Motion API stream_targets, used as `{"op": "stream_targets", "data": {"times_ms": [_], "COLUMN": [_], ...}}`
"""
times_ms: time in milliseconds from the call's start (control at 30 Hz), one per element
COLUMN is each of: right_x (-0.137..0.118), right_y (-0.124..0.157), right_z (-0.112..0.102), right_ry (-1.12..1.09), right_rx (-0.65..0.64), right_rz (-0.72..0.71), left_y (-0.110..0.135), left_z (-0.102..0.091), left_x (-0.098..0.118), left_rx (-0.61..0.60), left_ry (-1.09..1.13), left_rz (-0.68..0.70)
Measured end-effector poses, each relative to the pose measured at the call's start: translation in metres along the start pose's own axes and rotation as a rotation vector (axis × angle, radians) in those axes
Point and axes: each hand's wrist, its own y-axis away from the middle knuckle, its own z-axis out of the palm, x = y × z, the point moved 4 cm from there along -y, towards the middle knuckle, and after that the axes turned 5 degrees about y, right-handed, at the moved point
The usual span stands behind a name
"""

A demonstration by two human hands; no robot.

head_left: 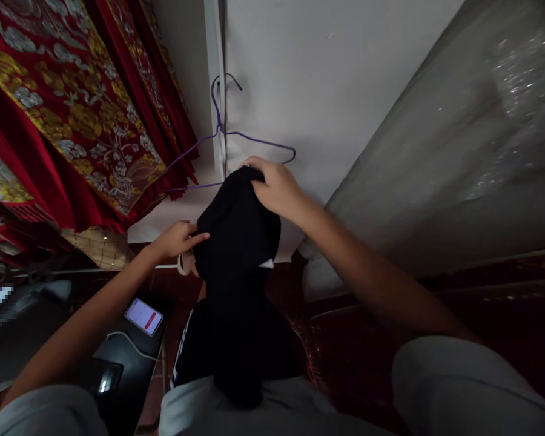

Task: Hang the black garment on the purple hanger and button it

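Observation:
A black garment (238,233) hangs bunched in front of my body, its lower part dropping toward my lap. My right hand (275,186) is closed on its top edge, thumb in front and fingers behind. On the other side my left hand (178,238) grips the garment's left edge, with a finger lying along the cloth. A small white piece (267,264) shows at the garment's right edge. Just behind and above it, a purple wire hanger (258,140) hangs against the wall; the cloth and my right hand cover part of its lower bar.
Red and gold embroidered cloth (86,115) hangs at the upper left. A lit phone (143,317) lies on a dark surface at the lower left, near a pale cable (131,343). Something large wrapped in clear plastic (436,157) leans at the right. A narrow strip (215,48) runs down the wall.

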Motion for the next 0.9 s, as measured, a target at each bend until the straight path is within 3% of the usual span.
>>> {"op": "stream_targets", "data": {"times_ms": [67,167,267,433,500,567,667,767,900], "right_x": [0.024,0.054,0.07,0.064,0.053,0.039,0.018,0.004,0.016], "right_y": [-0.015,-0.032,-0.029,0.004,0.013,0.018,0.024,0.026,0.016], "right_z": [0.022,0.06,0.074,0.034,0.012,-0.006,-0.015,-0.014,-0.037], "right_ry": [-0.028,-0.02,0.101,0.269,0.303,0.32,0.302,0.312,0.371], "right_rx": [0.052,0.007,-0.069,-0.138,-0.138,-0.118,-0.126,-0.155,0.015], "right_rz": [0.043,0.218,0.393,0.485,0.465,0.432,0.414,0.332,0.221], "left_y": [0.011,0.023,0.037,0.055,0.049,0.033,-0.001,-0.041,-0.069], "left_z": [-0.014,-0.026,-0.031,-0.044,-0.052,-0.061,-0.073,-0.079,-0.095], "left_x": [-0.006,-0.005,-0.009,-0.03,-0.027,-0.014,0.016,0.038,0.028], "left_rx": [-0.012,-0.064,-0.09,-0.049,0.112,0.361,0.628,0.6,0.491], "left_ry": [-0.04,-0.1,-0.241,-0.422,-0.291,-0.106,0.055,0.065,0.016], "left_rz": [-0.059,-0.064,-0.129,-0.351,-0.307,-0.206,0.007,0.148,0.088]}}
